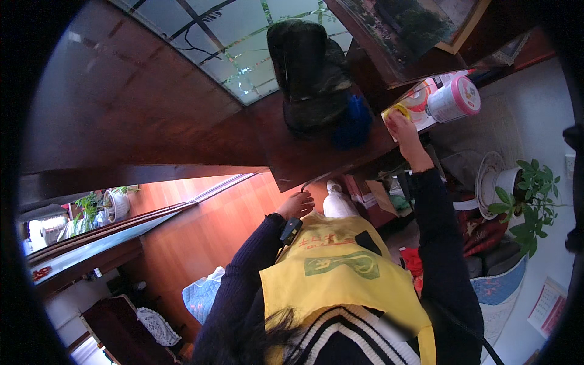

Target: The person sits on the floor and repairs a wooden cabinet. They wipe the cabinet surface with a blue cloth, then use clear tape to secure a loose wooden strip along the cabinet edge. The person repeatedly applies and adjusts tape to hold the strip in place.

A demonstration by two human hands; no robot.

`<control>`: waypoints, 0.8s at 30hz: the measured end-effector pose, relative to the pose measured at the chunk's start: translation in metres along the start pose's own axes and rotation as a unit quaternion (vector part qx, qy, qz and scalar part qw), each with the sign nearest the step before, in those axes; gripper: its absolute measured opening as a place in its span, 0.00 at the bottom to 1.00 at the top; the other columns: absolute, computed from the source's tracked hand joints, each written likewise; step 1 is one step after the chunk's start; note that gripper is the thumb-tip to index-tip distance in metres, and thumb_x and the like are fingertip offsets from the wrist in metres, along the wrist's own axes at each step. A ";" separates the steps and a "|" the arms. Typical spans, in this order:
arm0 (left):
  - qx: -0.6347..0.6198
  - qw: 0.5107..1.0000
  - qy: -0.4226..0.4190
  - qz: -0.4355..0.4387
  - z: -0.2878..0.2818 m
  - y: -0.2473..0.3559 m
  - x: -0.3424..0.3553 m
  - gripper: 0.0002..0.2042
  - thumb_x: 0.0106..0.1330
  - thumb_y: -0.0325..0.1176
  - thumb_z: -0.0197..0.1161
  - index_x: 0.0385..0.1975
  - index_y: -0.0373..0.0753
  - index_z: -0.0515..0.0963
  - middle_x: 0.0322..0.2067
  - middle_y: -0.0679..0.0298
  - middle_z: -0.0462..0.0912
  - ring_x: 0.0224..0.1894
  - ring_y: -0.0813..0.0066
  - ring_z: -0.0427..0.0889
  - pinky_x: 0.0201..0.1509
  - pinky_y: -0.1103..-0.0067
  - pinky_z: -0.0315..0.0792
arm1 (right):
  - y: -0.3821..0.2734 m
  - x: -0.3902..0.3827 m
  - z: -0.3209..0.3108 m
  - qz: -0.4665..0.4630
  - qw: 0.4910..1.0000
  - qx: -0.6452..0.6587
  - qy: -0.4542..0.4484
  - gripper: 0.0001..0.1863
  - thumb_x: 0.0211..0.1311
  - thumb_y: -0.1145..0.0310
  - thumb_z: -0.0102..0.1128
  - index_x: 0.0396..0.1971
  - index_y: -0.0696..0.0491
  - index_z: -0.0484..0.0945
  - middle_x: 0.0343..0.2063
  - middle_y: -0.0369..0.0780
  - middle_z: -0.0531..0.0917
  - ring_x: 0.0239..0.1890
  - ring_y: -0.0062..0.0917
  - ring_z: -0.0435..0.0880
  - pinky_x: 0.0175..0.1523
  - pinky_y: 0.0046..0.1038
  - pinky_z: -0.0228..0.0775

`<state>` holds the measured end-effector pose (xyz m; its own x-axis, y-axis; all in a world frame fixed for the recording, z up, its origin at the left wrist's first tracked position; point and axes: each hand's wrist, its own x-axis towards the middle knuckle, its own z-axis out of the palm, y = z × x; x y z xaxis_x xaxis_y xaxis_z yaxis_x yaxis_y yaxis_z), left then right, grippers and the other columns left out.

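Note:
My right hand (401,126) reaches out to the upper right, its fingers closed on a yellow cloth (398,111). It presses the cloth against a pink-and-white printed surface at the edge of the dark wooden cabinet (267,121). Just beyond it is a white tub (453,100) with a pink rim. Lower down, my left hand (296,205) is curled near the cabinet's front corner. A thin dark strip (313,180) runs from its fingertips; what it is I cannot make out. A dark, lumpy ornament (310,73) stands on the cabinet with a blue bundle (354,125) beside it.
Framed pictures (413,30) lean at the top right, next to frosted patterned glass (243,42). A potted plant (526,201) stands at right by the wall. Bags and boxes crowd the floor under the cabinet. A light-blue cloth item (204,292) lies at lower left on the wooden floor (182,243).

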<state>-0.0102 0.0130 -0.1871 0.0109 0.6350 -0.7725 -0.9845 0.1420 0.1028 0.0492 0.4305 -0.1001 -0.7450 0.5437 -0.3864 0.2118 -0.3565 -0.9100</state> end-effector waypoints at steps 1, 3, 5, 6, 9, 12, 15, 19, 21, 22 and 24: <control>0.035 0.997 0.064 0.007 0.000 0.002 -0.006 0.11 0.67 0.37 0.56 0.44 0.40 0.70 0.41 0.63 0.76 0.45 0.66 0.77 0.46 0.72 0.74 | 0.014 -0.004 -0.015 0.039 0.995 0.012 0.088 0.12 0.65 0.59 0.53 0.41 0.51 0.75 0.34 0.37 0.80 0.39 0.21 0.79 0.41 0.23 0.72; 0.058 0.992 0.110 0.024 0.005 0.003 -0.014 0.11 0.67 0.38 0.55 0.44 0.41 0.70 0.37 0.65 0.76 0.42 0.69 0.77 0.46 0.74 0.73 | 0.051 -0.020 -0.038 0.114 0.983 0.049 0.136 0.10 0.65 0.61 0.52 0.38 0.52 0.75 0.33 0.37 0.80 0.36 0.21 0.78 0.36 0.24 0.72; 0.079 0.989 0.127 0.015 0.009 0.003 -0.019 0.10 0.68 0.39 0.53 0.42 0.42 0.72 0.36 0.67 0.75 0.42 0.71 0.78 0.44 0.75 0.74 | 0.091 -0.038 -0.047 0.201 0.956 0.114 0.183 0.10 0.63 0.61 0.53 0.37 0.52 0.73 0.32 0.36 0.78 0.34 0.23 0.77 0.36 0.27 0.72; 0.075 0.989 0.128 0.002 0.010 0.003 -0.021 0.10 0.69 0.39 0.52 0.42 0.42 0.73 0.35 0.67 0.75 0.41 0.72 0.78 0.43 0.76 0.74 | 0.112 -0.044 -0.041 0.237 0.926 0.163 0.246 0.10 0.62 0.61 0.54 0.38 0.51 0.71 0.32 0.36 0.77 0.33 0.23 0.76 0.36 0.28 0.71; 0.055 0.990 0.127 0.013 0.012 0.005 -0.020 0.08 0.68 0.37 0.53 0.38 0.40 0.73 0.32 0.65 0.76 0.36 0.71 0.77 0.36 0.77 0.74 | 0.145 -0.042 -0.028 0.206 0.952 0.112 0.198 0.10 0.61 0.62 0.56 0.37 0.50 0.70 0.31 0.35 0.75 0.32 0.25 0.74 0.36 0.28 0.70; 0.052 0.982 0.182 0.027 0.009 0.008 -0.016 0.08 0.69 0.37 0.52 0.36 0.40 0.73 0.27 0.64 0.75 0.30 0.73 0.76 0.30 0.79 0.73 | 0.152 -0.027 -0.010 0.170 0.969 0.058 0.169 0.10 0.61 0.62 0.56 0.37 0.49 0.70 0.31 0.34 0.75 0.34 0.25 0.74 0.39 0.29 0.69; 0.109 0.974 0.189 0.062 0.003 0.013 -0.017 0.08 0.69 0.38 0.52 0.36 0.40 0.72 0.24 0.65 0.75 0.25 0.75 0.74 0.25 0.80 0.72 | 0.148 -0.026 -0.002 0.179 0.956 0.090 0.213 0.08 0.61 0.64 0.59 0.34 0.50 0.71 0.30 0.34 0.74 0.32 0.24 0.73 0.38 0.29 0.70; 0.075 0.985 0.129 0.084 0.000 0.016 -0.018 0.10 0.68 0.39 0.55 0.34 0.39 0.72 0.21 0.67 0.73 0.18 0.78 0.71 0.20 0.80 0.67 | 0.138 -0.034 -0.003 0.221 0.926 0.257 0.164 0.06 0.60 0.68 0.60 0.32 0.50 0.72 0.27 0.35 0.72 0.30 0.25 0.73 0.37 0.29 0.71; -0.083 0.980 0.172 0.049 0.000 0.016 -0.017 0.11 0.67 0.41 0.56 0.32 0.39 0.72 0.21 0.67 0.73 0.19 0.78 0.71 0.21 0.81 0.67 | 0.134 -0.037 0.001 0.207 0.927 0.277 0.146 0.06 0.60 0.69 0.60 0.33 0.50 0.72 0.29 0.36 0.72 0.33 0.26 0.72 0.39 0.30 0.71; -0.151 0.971 0.183 0.037 -0.001 0.016 -0.017 0.09 0.66 0.38 0.58 0.33 0.39 0.72 0.22 0.67 0.73 0.22 0.78 0.72 0.24 0.81 0.69 | 0.133 -0.038 0.005 0.207 0.925 0.282 0.151 0.06 0.60 0.69 0.60 0.33 0.50 0.72 0.30 0.37 0.72 0.34 0.26 0.72 0.40 0.30 0.71; -0.285 0.943 0.174 0.004 -0.001 0.016 -0.016 0.07 0.66 0.34 0.59 0.34 0.37 0.72 0.23 0.66 0.74 0.25 0.78 0.73 0.25 0.82 0.70 | 0.128 -0.045 0.012 0.211 0.925 0.289 0.132 0.07 0.60 0.69 0.61 0.34 0.50 0.72 0.33 0.38 0.71 0.36 0.27 0.71 0.42 0.30 0.71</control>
<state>-0.0266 0.0043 -0.1737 0.0425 0.3324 -0.9422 -0.9197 -0.3554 -0.1669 0.1025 0.3516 -0.1976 -0.4768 0.4023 -0.7815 0.0194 -0.8841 -0.4669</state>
